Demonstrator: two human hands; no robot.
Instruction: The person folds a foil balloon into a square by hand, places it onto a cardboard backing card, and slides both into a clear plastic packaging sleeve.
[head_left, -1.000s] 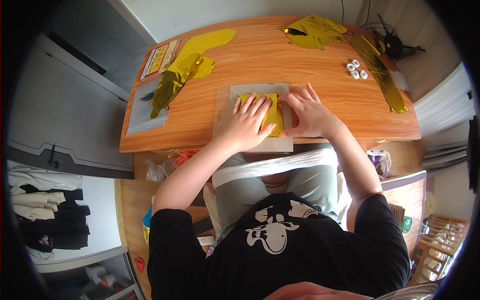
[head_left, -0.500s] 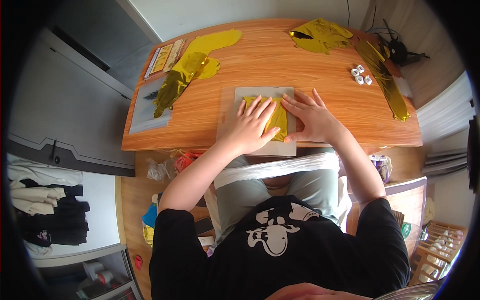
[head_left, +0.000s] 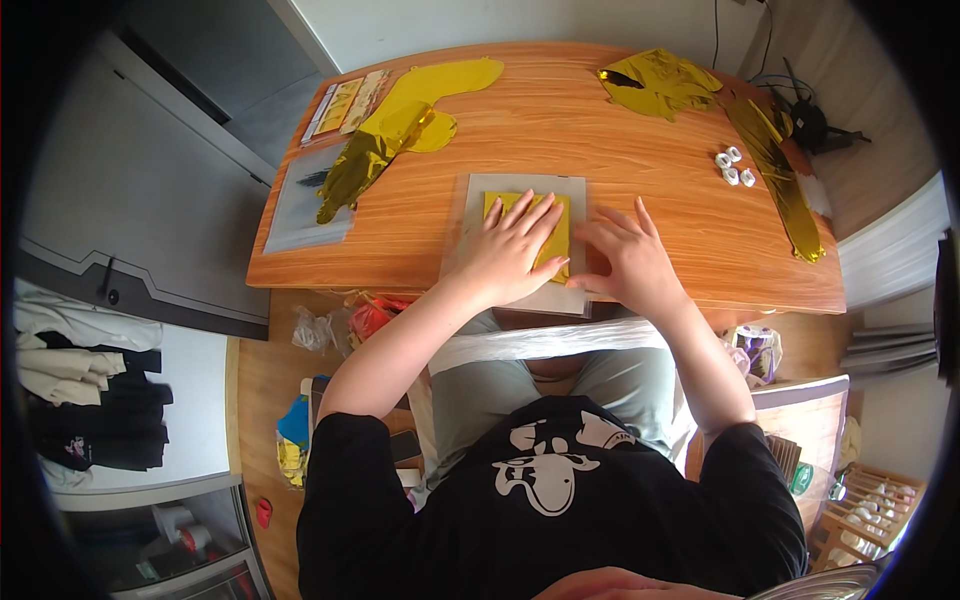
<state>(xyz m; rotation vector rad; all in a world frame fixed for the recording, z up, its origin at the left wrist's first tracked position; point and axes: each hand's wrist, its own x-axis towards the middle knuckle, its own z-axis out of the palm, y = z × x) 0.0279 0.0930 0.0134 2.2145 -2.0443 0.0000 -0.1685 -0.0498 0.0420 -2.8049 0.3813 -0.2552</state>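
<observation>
My left hand (head_left: pixel 508 252) lies flat with fingers spread on a folded square of shiny gold foil (head_left: pixel 562 225). The foil rests on a grey rectangular sheet (head_left: pixel 577 205) at the table's near edge, and my palm hides much of it. Just right of the foil, my right hand (head_left: pixel 638 262) hovers over the sheet's right edge, its fingers apart and a little bent, holding nothing visible.
On the wooden table (head_left: pixel 520 130) lie a long gold foil piece (head_left: pixel 375 155) and printed cards (head_left: pixel 345 108) at left. Crumpled gold foil (head_left: pixel 660 85), a gold strip (head_left: pixel 775 170), several small white rolls (head_left: pixel 730 177) and a black device (head_left: pixel 815 125) are at right.
My right hand has lifted off the foil's right side and shifted slightly right. My left hand remains pressed on the foil, which now shows a straighter, flatter outline.
</observation>
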